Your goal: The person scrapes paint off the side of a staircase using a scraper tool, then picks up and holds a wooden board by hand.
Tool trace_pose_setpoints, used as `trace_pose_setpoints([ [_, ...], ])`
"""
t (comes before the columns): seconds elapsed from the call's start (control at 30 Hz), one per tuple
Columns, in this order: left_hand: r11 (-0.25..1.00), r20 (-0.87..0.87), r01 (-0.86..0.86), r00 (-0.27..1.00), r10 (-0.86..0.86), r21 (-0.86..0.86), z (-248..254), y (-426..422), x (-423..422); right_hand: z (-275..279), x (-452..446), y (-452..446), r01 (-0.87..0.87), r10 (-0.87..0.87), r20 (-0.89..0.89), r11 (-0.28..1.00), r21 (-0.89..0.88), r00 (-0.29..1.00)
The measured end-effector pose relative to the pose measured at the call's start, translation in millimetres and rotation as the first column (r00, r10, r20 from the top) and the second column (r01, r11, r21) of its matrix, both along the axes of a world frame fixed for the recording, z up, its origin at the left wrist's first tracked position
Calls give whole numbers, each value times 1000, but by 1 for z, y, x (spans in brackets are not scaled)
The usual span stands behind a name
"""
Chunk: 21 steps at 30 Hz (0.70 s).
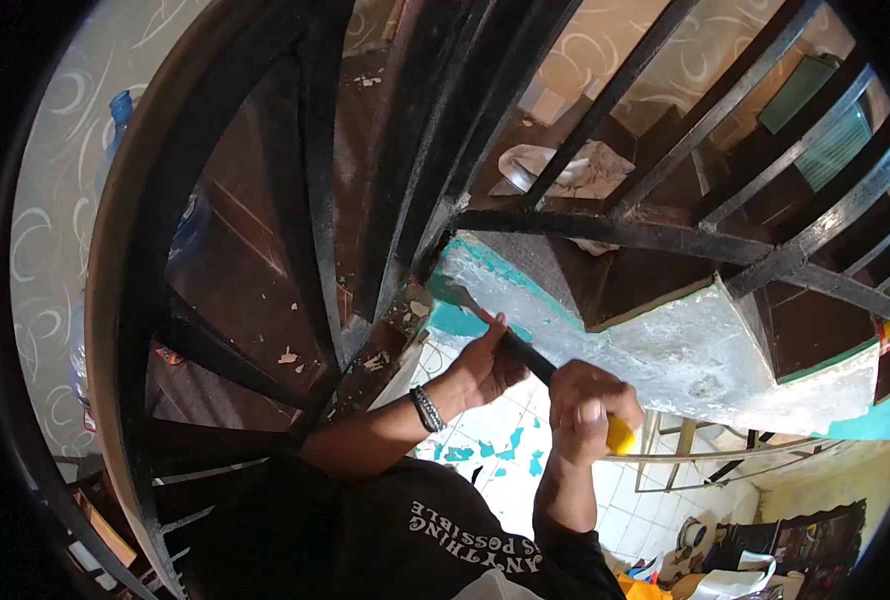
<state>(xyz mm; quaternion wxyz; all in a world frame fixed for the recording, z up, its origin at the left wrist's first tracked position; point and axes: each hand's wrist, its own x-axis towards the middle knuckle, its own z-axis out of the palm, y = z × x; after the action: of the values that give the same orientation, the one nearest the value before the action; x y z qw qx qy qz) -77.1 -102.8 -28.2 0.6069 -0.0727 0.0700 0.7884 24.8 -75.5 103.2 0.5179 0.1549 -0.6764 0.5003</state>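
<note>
My right hand (587, 408) is closed round the handle of a scraper (527, 356), which has a dark shaft and a yellow end. Its blade reaches up and left to the turquoise paint (455, 318) on the side of the staircase. Nearer the blade, my left hand (490, 365) has its thumb on the shaft, fingers curled below it. Bare grey-white plaster (665, 350) shows along the stair side, with turquoise strips left at its upper edge. Whether the blade touches the surface is hard to tell.
Black metal railings (625, 232) run above and left of my hands. Paint flakes (505, 450) lie on the white tiled floor below. Crumpled paper (590, 170) rests on a step behind the bars. Bags and other items (725, 580) are at the lower right.
</note>
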Motion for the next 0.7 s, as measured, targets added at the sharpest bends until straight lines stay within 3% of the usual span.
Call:
trace_pose_setpoints([
  [0.03,998,-16,14,1000,-15,-60,4,-2,2,2,2,0,-53,53,-5,998,17,999],
  [0.2,994,34,-32,999,29,100,-10,10,-8,0,-22,23,-43,52,61,991,-129,997],
  [0.3,999,3,-46,999,46,16,-7,10,0,9,-16,16,-100,102,56,994,-40,993],
  [0.37,998,70,-55,996,52,39,-9,12,2,6,-19,15,-62,62,51,998,-5,997],
  [0.47,1000,15,-26,1000,26,-2,-20,15,-8,-8,-27,27,1,20,91,974,-228,996],
  [0.5,999,14,-33,999,33,1,-19,15,-8,-8,-25,25,-6,27,90,974,-225,996],
  [0.57,998,0,-35,999,36,-56,-19,13,-2,-2,-17,14,-22,23,41,999,-25,999],
  [0.63,1000,0,-20,1000,20,-13,-12,5,-2,-1,-18,12,-39,39,16,999,11,999],
  [0.7,1000,-23,-20,1000,20,2,-22,9,-9,-13,-23,25,-15,28,89,990,-143,996],
])
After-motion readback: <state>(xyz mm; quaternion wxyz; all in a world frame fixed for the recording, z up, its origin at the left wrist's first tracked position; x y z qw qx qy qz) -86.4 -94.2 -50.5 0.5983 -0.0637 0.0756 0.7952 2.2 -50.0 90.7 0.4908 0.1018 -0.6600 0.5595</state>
